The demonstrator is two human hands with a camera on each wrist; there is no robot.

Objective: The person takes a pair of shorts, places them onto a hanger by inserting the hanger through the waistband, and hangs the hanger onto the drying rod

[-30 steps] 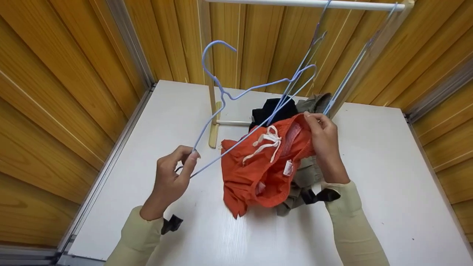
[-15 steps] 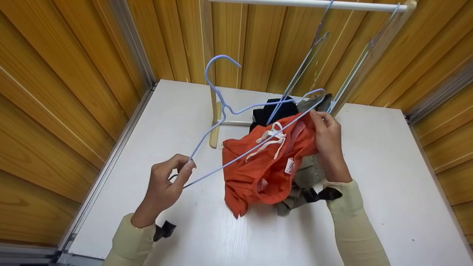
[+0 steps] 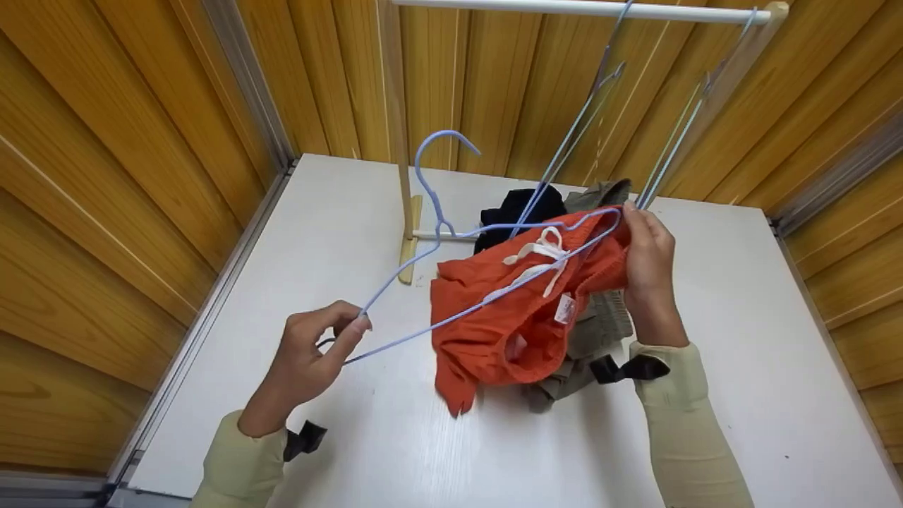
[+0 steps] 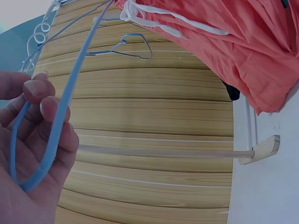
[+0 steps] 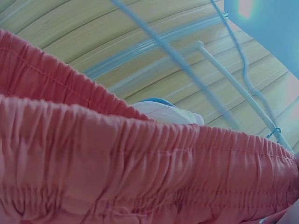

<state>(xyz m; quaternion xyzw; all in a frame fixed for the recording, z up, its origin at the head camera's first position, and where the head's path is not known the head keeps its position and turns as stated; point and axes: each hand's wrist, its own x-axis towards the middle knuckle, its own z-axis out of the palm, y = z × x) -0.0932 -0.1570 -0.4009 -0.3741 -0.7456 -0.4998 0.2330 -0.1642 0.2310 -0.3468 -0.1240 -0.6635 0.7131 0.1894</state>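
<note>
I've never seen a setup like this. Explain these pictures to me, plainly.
There is no machine here: a person works with two bare hands. The widest picture comes from a camera worn on the head, looking down; the other two come from cameras on the wrists. The left hand has a blue wire hanger in its grip. The right hand holds an orange garment with a white drawstring; the right wrist view shows its gathered waistband up close. The hanger crosses in front of that garment. A rack stands on the white table. Black cloth and an olive garment show behind and below the orange one; how much of them rests on the table is hard to see.
</note>
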